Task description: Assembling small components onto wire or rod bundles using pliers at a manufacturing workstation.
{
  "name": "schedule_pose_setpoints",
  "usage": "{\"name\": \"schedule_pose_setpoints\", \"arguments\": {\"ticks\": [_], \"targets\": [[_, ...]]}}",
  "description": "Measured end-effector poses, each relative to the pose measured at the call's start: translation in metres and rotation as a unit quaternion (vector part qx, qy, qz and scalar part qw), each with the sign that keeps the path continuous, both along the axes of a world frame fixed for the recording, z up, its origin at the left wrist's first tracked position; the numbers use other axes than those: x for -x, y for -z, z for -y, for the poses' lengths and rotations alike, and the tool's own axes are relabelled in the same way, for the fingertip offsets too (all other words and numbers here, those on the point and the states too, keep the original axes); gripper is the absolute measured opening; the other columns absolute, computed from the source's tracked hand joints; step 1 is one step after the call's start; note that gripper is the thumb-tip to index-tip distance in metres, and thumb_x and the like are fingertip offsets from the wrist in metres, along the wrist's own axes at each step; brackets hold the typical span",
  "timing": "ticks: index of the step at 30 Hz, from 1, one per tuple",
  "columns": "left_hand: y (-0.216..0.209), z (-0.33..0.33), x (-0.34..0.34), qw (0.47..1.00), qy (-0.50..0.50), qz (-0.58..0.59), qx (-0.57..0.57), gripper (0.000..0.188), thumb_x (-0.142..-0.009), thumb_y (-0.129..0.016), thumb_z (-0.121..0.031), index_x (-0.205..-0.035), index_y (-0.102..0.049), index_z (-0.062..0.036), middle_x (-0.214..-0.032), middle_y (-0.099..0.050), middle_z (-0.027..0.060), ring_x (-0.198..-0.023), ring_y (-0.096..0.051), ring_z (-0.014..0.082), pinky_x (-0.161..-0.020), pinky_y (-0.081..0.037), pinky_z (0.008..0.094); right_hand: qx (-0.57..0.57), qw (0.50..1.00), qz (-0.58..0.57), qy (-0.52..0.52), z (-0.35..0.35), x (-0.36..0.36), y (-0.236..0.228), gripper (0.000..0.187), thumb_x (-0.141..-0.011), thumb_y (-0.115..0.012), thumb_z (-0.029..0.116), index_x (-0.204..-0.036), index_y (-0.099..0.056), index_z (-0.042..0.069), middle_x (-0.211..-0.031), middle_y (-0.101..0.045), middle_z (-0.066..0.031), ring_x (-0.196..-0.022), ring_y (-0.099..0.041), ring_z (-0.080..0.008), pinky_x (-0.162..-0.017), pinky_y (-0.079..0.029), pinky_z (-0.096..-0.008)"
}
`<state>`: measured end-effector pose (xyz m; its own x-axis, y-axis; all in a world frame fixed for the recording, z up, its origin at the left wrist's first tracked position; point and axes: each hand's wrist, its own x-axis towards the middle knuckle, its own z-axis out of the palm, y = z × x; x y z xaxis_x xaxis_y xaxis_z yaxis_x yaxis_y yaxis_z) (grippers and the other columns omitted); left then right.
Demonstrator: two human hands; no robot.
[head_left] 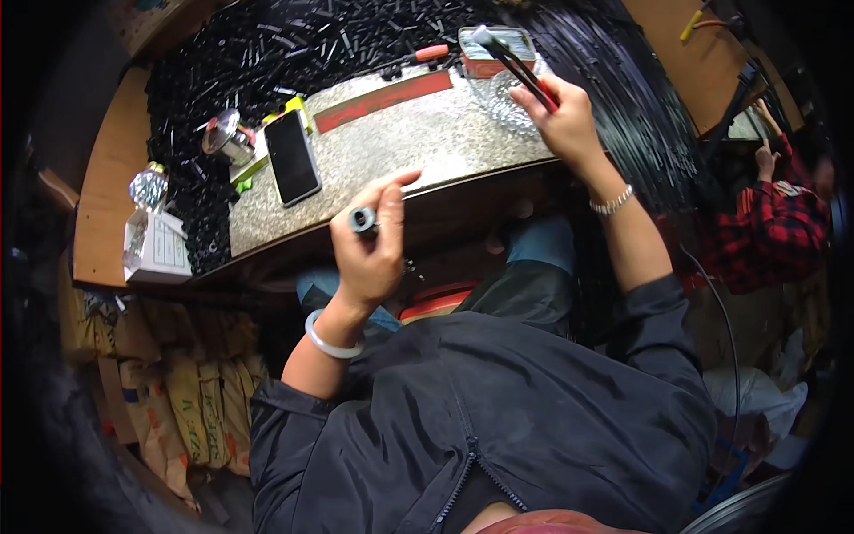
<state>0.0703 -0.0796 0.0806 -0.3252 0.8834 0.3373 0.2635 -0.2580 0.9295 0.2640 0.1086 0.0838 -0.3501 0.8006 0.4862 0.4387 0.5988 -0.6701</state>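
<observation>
Counter (382,142) lies open beyond left grip (369,255), curled round a dark tube (361,220). Right grip (569,123) clasps a red-handled tool (519,68) over a glass dish (501,105).

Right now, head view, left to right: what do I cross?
White box, silver cylinder, black phone, left hand holding dark cylindrical piece, right hand holding red-handled tool, co-worker's plaid shirt.

A short, dark cylinder (362,221) points its round, recessed end upward by the tabletop's (382,138) near edge. A slim black-and-red tool (519,68), pale-tipped, slants above the right end.
</observation>
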Motion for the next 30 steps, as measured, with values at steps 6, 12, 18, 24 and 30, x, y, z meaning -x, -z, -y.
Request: {"name": "schedule_pose_setpoints", "arguments": {"ticks": [6, 12, 18, 24, 30], "targets": [[-0.008, 0.001, -0.016, 0.998, 0.043, -0.005, -0.035, 0.020, -0.092, -0.052, -0.008, -0.100, -0.064, 0.0054, -0.085, -0.068, 0.0141, -0.076, -0.063, 0.0130, -0.068, -0.048, 0.0249, -0.189, 0.950, -0.102, -0.226, 0.087, 0.035, -0.017, 0.014, -0.072, -0.075, 0.006, -0.079, -0.064, 0.002, -0.062, -0.052, -0.0051, -0.055, -0.049, -0.0180, -0.050, -0.038, -0.0288], [-0.012, 0.013, -0.019, 0.995, 0.034, 0.099, 0.000, 0.017, -0.091, -0.052, -0.005, -0.095, -0.063, 0.0071, -0.082, -0.066, 0.0129, -0.074, -0.062, 0.0134, -0.067, -0.047, 0.0251, -0.260, 0.925, -0.142, -0.238, 0.096, 0.046, -0.008, 0.021, -0.071, -0.076, 0.006, -0.088, -0.067, 0.000, -0.065, -0.054, -0.0052, -0.055, -0.049, -0.0160, -0.048, -0.036, -0.0277], [-0.012, 0.018, -0.015, 0.997, 0.047, 0.068, -0.005, 0.016, -0.091, -0.052, -0.004, -0.097, -0.063, 0.0065, -0.083, -0.065, 0.0110, -0.074, -0.060, 0.0115, -0.066, -0.046, 0.0238, -0.246, 0.921, -0.175, -0.244, 0.100, 0.052, 0.001, 0.023, -0.071, -0.074, 0.007, -0.092, -0.067, 0.001, -0.065, -0.058, -0.0053, -0.055, -0.053, -0.0173, -0.050, -0.040, -0.0284], [-0.010, 0.013, -0.015, 0.996, 0.044, 0.075, -0.003, 0.019, -0.093, -0.050, -0.007, -0.095, -0.065, 0.0052, -0.080, -0.066, 0.0096, -0.073, -0.060, 0.0099, -0.065, -0.047, 0.0237, -0.290, 0.910, -0.205, -0.215, 0.108, 0.059, 0.007, 0.018, -0.075, -0.072, 0.001, -0.091, -0.063, 0.000, -0.063, -0.055, -0.0055, -0.053, -0.050, -0.0161, -0.049, -0.039, -0.0268], [-0.004, 0.007, -0.013, 0.994, 0.075, 0.034, -0.071, 0.030, -0.097, -0.046, -0.016, -0.107, -0.061, 0.0078, -0.089, -0.066, 0.0084, -0.077, -0.059, 0.0087, -0.067, -0.048, 0.0228, -0.292, 0.906, -0.203, -0.229, 0.124, 0.071, 0.002, 0.024, -0.070, -0.074, 0.017, -0.089, -0.065, 0.005, -0.063, -0.056, -0.0025, -0.054, -0.055, -0.0176, -0.054, -0.044, -0.0286]]}}
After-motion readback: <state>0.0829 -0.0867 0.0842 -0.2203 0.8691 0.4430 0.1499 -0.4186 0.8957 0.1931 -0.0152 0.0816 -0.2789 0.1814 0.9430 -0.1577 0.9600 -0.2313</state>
